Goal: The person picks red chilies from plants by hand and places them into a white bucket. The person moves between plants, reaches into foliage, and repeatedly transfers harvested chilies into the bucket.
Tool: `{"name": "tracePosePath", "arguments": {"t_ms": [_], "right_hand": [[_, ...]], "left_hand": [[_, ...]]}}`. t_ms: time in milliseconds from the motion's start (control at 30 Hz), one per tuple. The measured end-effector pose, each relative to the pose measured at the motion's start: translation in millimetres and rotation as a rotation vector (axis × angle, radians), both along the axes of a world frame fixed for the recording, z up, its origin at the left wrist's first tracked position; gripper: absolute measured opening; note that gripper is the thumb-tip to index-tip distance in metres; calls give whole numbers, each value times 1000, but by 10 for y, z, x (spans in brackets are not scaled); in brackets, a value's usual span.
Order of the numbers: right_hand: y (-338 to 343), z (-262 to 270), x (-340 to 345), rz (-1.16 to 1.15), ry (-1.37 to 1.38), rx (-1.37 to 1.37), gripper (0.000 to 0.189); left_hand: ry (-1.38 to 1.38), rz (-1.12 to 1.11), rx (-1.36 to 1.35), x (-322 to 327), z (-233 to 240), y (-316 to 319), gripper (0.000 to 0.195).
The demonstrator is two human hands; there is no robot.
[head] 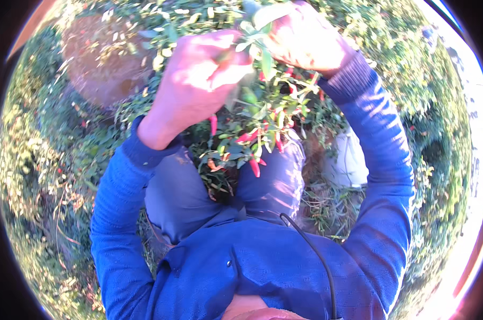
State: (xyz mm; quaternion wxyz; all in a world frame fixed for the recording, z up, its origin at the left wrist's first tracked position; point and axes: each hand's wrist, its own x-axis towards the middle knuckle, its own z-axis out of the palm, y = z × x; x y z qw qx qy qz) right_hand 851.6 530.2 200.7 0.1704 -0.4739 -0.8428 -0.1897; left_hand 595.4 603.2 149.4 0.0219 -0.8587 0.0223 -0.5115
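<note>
My left hand (197, 76) is raised over a chili pepper plant (245, 108), its fingers curled together. A small greenish, blurred thing (224, 58) shows between the thumb and fingers; whether it is a pepper or a stem I cannot tell. Across from it, my right hand (305, 38) is bent in at the top of the same plant, against broad green leaves (267, 60). Glare and leaves hide its fingertips. Red chili peppers (255, 167) hang from the branches below both hands, above and between my knees.
A white bucket (347, 158) stands on the ground beyond my right knee, partly behind my right sleeve. Dense pepper bushes (49, 140) surround me. Bare brown soil (105, 60) shows at the upper left. A black cord (323, 260) runs down my blue shirt.
</note>
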Motion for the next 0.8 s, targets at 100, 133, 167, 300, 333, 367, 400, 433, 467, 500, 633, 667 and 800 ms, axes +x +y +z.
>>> {"name": "tracePosePath", "arguments": {"t_ms": [100,133,167,300,333,367,400,433,467,500,633,667,800], "right_hand": [[-243,-77,949,-585,-245,-228,21],[-473,-238,1514,-599,-229,-241,30],[-633,-367,1699,-507,-95,-98,35],[-637,-364,1041,-707,436,-377,40],[-638,-399,964,-697,479,-469,38],[-603,-439,879,-682,524,-560,36],[-582,-476,854,-694,457,-601,34],[-554,-544,835,-697,392,-645,31],[-539,-642,831,-645,297,-530,25],[-496,-741,833,-651,230,-490,24],[-288,-703,690,-620,272,-319,22],[-279,-585,619,-601,436,-304,22],[-422,-341,432,-550,641,-376,26]], "left_hand": [[-127,-168,-745,-197,117,254,24],[-175,-173,-1009,-247,267,465,29],[-138,-77,-1099,-348,360,772,35],[285,712,-196,-466,-226,1650,60],[294,714,-29,-323,-230,1557,61],[383,396,-141,-158,-238,1459,62],[503,215,-557,126,-218,1169,62],[619,26,-970,407,-211,862,62],[672,57,-890,651,-251,657,60],[722,90,-808,878,-357,526,57],[659,-4,-972,1398,-767,413,50],[644,-73,-1012,1440,-937,513,50],[582,-313,-1408,1417,-1007,423,36]]}}
